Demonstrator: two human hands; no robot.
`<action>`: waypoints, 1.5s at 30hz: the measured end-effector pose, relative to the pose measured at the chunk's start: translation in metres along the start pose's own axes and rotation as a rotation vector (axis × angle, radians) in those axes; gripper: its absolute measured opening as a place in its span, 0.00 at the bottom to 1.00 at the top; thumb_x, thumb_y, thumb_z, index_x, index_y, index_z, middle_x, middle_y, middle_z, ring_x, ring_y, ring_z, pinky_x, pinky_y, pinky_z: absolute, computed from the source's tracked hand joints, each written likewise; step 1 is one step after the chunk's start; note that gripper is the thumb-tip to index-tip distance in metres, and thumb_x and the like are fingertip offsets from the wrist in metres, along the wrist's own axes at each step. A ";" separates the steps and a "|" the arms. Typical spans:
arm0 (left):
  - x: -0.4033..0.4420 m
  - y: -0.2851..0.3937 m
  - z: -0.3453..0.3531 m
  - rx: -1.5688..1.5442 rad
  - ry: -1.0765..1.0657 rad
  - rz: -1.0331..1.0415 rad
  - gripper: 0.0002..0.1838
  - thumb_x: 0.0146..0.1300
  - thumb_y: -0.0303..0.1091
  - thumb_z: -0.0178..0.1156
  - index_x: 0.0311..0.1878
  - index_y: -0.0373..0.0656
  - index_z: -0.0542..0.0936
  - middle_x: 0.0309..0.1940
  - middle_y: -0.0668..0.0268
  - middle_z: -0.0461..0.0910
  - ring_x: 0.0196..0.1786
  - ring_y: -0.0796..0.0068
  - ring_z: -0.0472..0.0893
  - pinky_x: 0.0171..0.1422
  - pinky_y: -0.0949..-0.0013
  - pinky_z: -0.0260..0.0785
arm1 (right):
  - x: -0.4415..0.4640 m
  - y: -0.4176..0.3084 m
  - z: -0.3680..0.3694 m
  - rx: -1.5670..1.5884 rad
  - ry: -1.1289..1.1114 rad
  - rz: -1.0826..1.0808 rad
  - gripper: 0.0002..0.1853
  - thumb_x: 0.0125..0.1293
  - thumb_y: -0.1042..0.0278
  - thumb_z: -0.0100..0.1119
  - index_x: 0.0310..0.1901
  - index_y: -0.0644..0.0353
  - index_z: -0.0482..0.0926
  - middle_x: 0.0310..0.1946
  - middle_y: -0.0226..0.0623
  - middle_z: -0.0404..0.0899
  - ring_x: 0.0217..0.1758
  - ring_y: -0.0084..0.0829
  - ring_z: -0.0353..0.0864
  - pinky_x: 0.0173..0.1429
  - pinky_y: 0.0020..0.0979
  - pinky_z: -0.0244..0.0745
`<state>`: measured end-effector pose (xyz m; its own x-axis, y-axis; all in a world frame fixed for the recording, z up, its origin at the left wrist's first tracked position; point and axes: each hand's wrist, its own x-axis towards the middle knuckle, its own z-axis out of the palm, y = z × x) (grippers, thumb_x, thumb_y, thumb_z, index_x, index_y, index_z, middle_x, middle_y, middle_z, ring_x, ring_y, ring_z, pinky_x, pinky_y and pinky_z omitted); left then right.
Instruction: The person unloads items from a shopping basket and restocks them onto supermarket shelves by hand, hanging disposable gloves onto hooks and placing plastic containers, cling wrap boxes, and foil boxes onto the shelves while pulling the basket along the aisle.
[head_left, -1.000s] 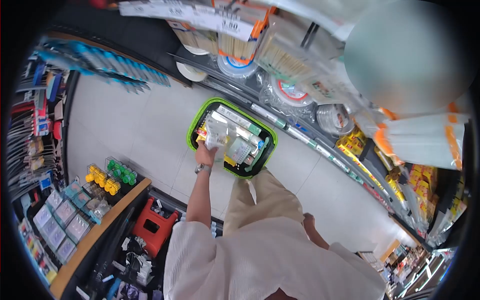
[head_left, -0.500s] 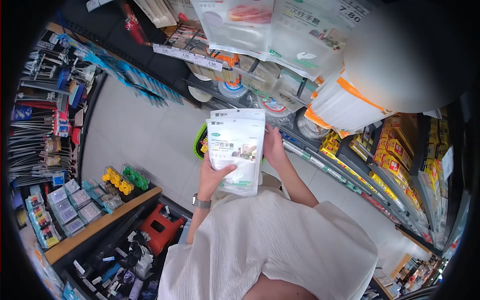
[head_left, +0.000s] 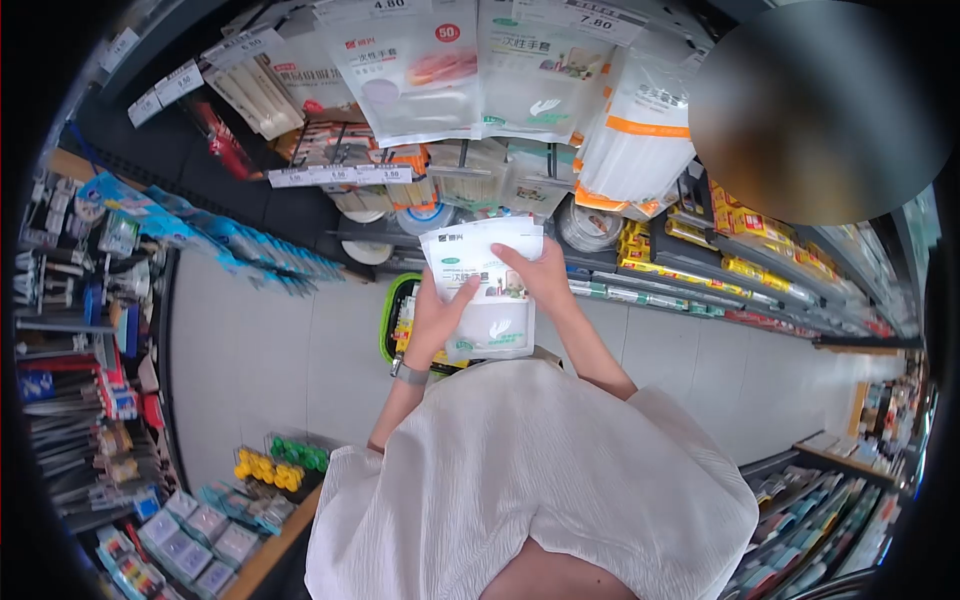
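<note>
White packets of disposable gloves [head_left: 500, 318], at least two in a stack, are held upright in front of my chest. My left hand [head_left: 437, 312] grips their left edge, thumb across the front. On the upper right, my right hand [head_left: 541, 275] pinches the packets with its thumb on the front. Behind and below them, a green-rimmed basket [head_left: 388, 325] stands on the floor, mostly hidden by the packets and my shirt. Similar glove packets [head_left: 535, 75] hang on the rack ahead, above my hands.
A shelf with yellow boxes [head_left: 760, 245] runs off to the right. Blue packages [head_left: 215, 235] hang at the left. Yellow and green items [head_left: 268, 468] sit on a wood-edged shelf at the lower left. Disposable plates or bowls [head_left: 590, 225] lie beneath the hanging goods.
The packets have come up from the basket into both hands. My right hand has moved from their side edge onto the front. The view has turned up toward the rack.
</note>
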<state>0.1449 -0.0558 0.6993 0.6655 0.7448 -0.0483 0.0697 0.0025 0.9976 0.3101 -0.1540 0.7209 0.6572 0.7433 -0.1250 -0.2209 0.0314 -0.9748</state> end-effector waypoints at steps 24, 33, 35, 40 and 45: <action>0.056 0.107 0.001 -0.258 -0.017 0.312 0.12 0.69 0.32 0.68 0.49 0.34 0.80 0.42 0.64 0.86 0.44 0.80 0.81 0.52 0.72 0.74 | -0.017 -0.083 0.032 -0.127 0.288 -0.300 0.16 0.71 0.63 0.68 0.48 0.69 0.83 0.40 0.37 0.87 0.41 0.21 0.84 0.44 0.25 0.79; 0.101 0.191 0.033 -0.271 0.006 0.526 0.14 0.68 0.34 0.70 0.47 0.32 0.81 0.42 0.63 0.86 0.44 0.78 0.81 0.51 0.71 0.73 | 0.023 -0.176 0.018 -0.039 0.257 -0.467 0.16 0.66 0.67 0.72 0.47 0.71 0.85 0.39 0.42 0.89 0.40 0.25 0.87 0.44 0.26 0.81; 0.129 0.204 0.040 -0.190 0.046 0.644 0.14 0.68 0.33 0.70 0.48 0.32 0.81 0.42 0.63 0.86 0.43 0.78 0.81 0.50 0.72 0.73 | 0.037 -0.189 0.013 0.002 0.253 -0.508 0.15 0.65 0.67 0.73 0.46 0.71 0.85 0.38 0.42 0.89 0.39 0.25 0.87 0.43 0.26 0.81; 0.143 0.236 0.055 -0.457 -0.103 0.452 0.14 0.65 0.30 0.72 0.50 0.34 0.83 0.44 0.63 0.87 0.42 0.80 0.82 0.50 0.76 0.73 | 0.061 -0.217 0.005 0.104 0.270 -0.552 0.14 0.65 0.65 0.73 0.43 0.70 0.86 0.36 0.39 0.88 0.37 0.24 0.86 0.41 0.26 0.80; 0.178 0.235 0.061 -0.543 -0.137 0.462 0.13 0.64 0.26 0.71 0.50 0.34 0.84 0.44 0.63 0.88 0.42 0.81 0.83 0.48 0.76 0.74 | 0.085 -0.223 -0.004 0.115 0.222 -0.595 0.12 0.66 0.68 0.69 0.44 0.70 0.86 0.36 0.38 0.88 0.36 0.23 0.85 0.40 0.26 0.79</action>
<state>0.3252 0.0364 0.9216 0.6273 0.6597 0.4139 -0.5965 0.0653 0.8000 0.4182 -0.1010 0.9267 0.8221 0.4208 0.3836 0.1596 0.4763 -0.8647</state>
